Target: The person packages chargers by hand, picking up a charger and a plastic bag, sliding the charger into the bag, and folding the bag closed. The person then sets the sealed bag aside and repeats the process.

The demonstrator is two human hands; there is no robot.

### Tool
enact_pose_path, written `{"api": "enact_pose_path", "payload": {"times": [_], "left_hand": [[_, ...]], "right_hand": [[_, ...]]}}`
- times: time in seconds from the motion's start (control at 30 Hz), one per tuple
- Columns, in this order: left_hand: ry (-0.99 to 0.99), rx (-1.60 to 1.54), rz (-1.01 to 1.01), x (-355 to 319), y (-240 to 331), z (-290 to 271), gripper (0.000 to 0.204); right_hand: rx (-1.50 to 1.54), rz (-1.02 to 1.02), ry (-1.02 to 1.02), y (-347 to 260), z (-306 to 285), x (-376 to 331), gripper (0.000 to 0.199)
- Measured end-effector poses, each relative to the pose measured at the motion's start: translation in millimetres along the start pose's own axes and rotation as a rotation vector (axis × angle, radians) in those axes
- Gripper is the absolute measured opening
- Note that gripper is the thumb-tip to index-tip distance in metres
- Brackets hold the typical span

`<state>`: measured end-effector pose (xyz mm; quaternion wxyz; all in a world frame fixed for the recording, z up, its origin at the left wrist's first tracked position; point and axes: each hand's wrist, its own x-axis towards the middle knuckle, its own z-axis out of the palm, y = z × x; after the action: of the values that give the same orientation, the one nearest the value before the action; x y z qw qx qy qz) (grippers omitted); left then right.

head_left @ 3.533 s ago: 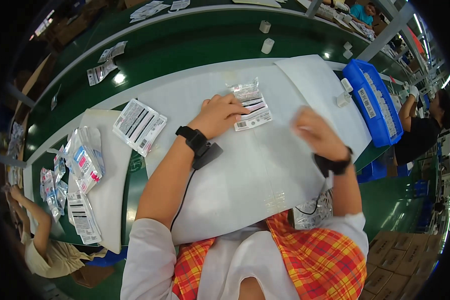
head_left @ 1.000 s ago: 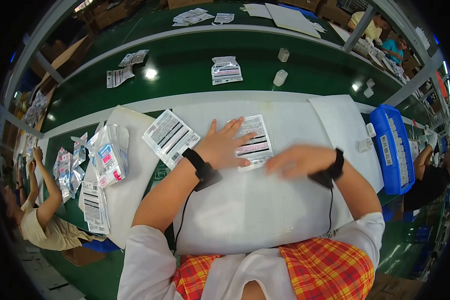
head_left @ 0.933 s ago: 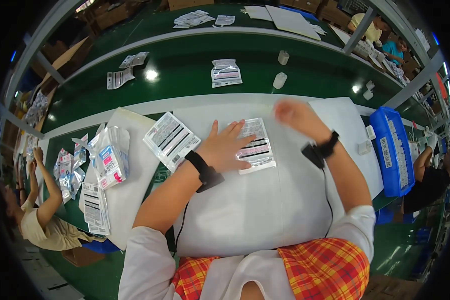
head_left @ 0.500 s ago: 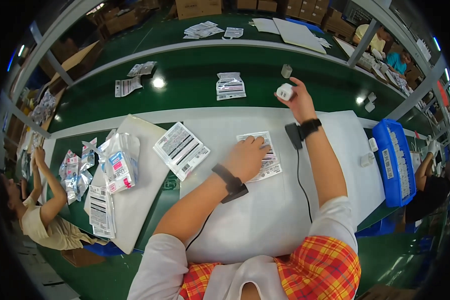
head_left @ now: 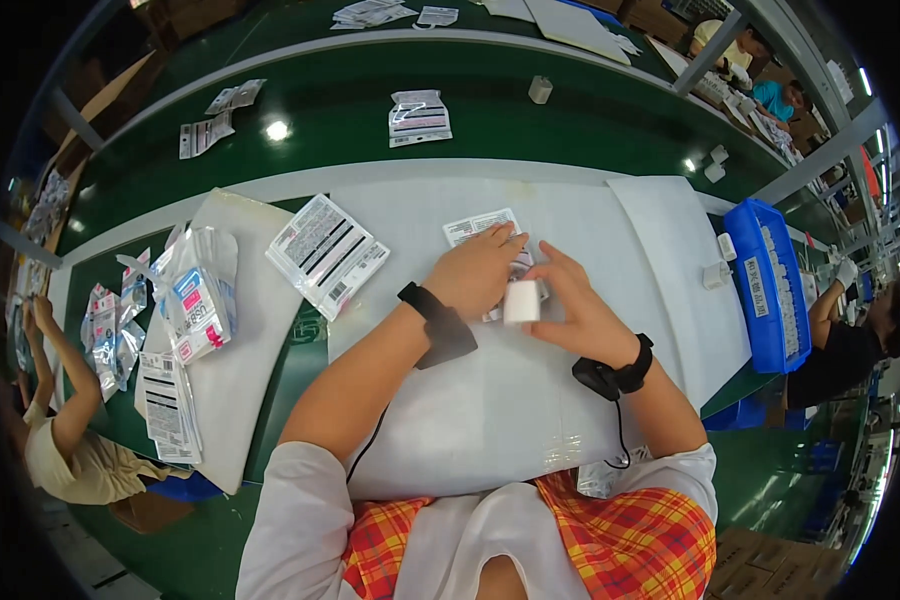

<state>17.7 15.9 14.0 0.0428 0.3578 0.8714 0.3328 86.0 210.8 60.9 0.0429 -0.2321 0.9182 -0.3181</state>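
Observation:
My right hand [head_left: 580, 318] is closed around a white plug charger [head_left: 521, 302], thumb below it and fingers above. The charger is slightly blurred, close to the near end of a printed flat pouch [head_left: 481, 224] on the white work surface. My left hand [head_left: 473, 272] bends over that pouch and grips it. Both hands cover much of the pouch, and my left thumb is hidden. Whether the charger touches the pouch I cannot tell. To the left of my hands lies a stack of printed pouches [head_left: 327, 254].
Clear bags with printed packs [head_left: 202, 300] and more pouches [head_left: 168, 405] lie left. A blue bin [head_left: 760, 300] of white pieces stands right, two white chargers [head_left: 716, 275] beside it. A grey-white block [head_left: 540, 90] and a pouch [head_left: 420, 118] sit on the green bench. Co-workers sit both sides.
My right hand has come down and toward me with the charger, from above the green bench to beside my left hand. The view has shifted, so the bench things appear higher.

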Motion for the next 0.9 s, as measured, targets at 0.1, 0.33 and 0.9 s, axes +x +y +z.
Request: {"api": "enact_pose_path", "payload": {"times": [0.1, 0.33, 0.9], "left_hand": [[-0.039, -0.049, -0.007, -3.5, 13.4, -10.4, 0.048], [0.096, 0.169, -0.026, -16.2, 32.4, 1.4, 0.048], [0.308, -0.545, 0.020, 2.1, 7.3, -35.1, 0.054]], "right_hand": [[-0.045, -0.026, 0.074, -3.2, 6.8, 1.9, 0.054], [0.086, 0.195, 0.135, 3.5, 11.0, 22.9, 0.044], [1.380, 0.242, 0.326, -24.0, -39.5, 31.5, 0.021]]}}
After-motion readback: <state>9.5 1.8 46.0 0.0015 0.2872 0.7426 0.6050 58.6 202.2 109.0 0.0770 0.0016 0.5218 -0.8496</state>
